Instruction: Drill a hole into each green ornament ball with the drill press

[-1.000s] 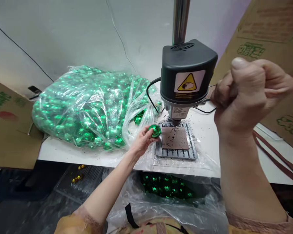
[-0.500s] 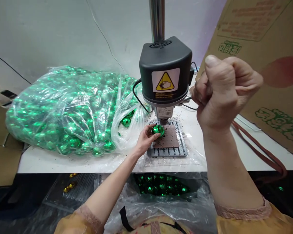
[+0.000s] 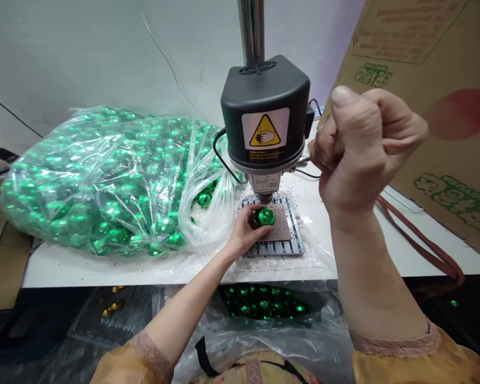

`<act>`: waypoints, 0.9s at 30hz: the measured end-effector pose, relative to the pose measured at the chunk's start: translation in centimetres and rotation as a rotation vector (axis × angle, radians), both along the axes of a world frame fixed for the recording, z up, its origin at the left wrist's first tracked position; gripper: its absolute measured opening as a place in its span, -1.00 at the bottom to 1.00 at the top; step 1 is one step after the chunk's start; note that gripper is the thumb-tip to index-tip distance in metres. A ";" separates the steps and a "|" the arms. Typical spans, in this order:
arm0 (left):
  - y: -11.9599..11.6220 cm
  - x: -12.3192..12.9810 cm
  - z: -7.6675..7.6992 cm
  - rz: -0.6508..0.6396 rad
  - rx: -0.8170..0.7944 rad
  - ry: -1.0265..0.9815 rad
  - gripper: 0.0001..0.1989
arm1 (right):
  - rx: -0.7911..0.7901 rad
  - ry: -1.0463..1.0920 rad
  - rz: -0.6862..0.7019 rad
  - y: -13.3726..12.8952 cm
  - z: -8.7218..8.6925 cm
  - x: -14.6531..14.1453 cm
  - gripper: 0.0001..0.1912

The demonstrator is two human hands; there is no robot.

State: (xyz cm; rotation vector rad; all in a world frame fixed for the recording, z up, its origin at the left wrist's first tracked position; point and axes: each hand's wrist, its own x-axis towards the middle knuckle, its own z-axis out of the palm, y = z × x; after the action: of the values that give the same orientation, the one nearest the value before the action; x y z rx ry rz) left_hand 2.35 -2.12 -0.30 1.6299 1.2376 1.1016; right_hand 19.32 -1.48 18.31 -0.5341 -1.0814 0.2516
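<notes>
Head view.

Item: green ball [image 3: 267,216], faceted and shiny, one. Location: over the board of the drill press [image 3: 266,101], near the middle of the desk's [image 3: 104,272] front edge. Drill bit [image 3: 266,205] at its top; contact or entry too small to tell.

Left hand [image 3: 244,229]: grip grasping the green ball from its left side, thumb at the front.

Right hand [image 3: 364,144]: grip clenched around the lever [image 3: 303,161], which runs into it from the right side of the drill press; the portion inside the fist is hidden.

Drill press: black housing, yellow warning label [image 3: 266,129] on the front, upright metal column [image 3: 252,29] behind.

Base plate [image 3: 299,246]: grey, slotted, a square brown board [image 3: 282,229] on top, dark crumbs scattered over both.

Plastic bag [image 3: 92,176]: clear, full of green balls, lying on the desk's left part; one ball [image 3: 204,199] visible at its gathered right end.

Brown strap [image 3: 428,245]: near the desk's right end, partly hanging over the front edge.

Cardboard box [image 3: 408,122]: green and red print, beyond the right hand.

Further green balls [image 3: 264,303]: in clear plastic below the desk's front edge. Small gold pieces [image 3: 112,308]: below that edge, further left.
</notes>
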 end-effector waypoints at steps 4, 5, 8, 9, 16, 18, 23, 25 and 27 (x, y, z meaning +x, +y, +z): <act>-0.2 0.4 -0.9 -0.051 -0.005 -0.110 -0.46 | 0.034 0.013 0.022 0.2 -0.1 0.1 -0.53; -0.2 0.4 -1.1 -0.062 -0.024 -0.138 -0.46 | 0.034 0.015 0.027 0.2 -0.1 0.1 -0.53; -0.1 0.5 -1.5 -0.065 -0.057 -0.163 -0.44 | 0.031 0.022 0.031 0.2 -0.2 0.2 -0.52; 0.0 0.5 -1.5 -0.067 -0.063 -0.165 -0.42 | 0.027 0.023 0.031 0.2 -0.2 0.2 -0.52; 0.0 0.7 -1.0 -0.073 -0.094 -0.217 -0.41 | -0.014 0.032 0.014 -0.4 -0.1 0.1 -0.51; -0.1 0.7 -1.0 -0.084 -0.083 -0.213 -0.42 | -0.032 0.025 -0.005 -0.6 -0.3 0.0 -0.51; -0.1 0.6 -1.5 -0.099 -0.028 -0.173 -0.45 | 0.127 0.014 -0.077 -0.6 -1.8 -0.1 -0.47; 0.0 0.6 -1.9 -0.100 -0.006 -0.148 -0.44 | 0.198 -0.016 -0.079 -0.7 -2.4 0.0 -0.45; 0.1 0.5 -2.3 -0.101 0.014 -0.119 -0.43 | 0.226 -0.063 -0.064 -1.0 -2.9 0.0 -0.45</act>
State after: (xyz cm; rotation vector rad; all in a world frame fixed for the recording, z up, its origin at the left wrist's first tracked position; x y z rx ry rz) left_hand 2.88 -2.04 -2.59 1.5955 1.0611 1.1292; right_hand 19.37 -2.44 15.44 -0.3747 -1.1352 0.0552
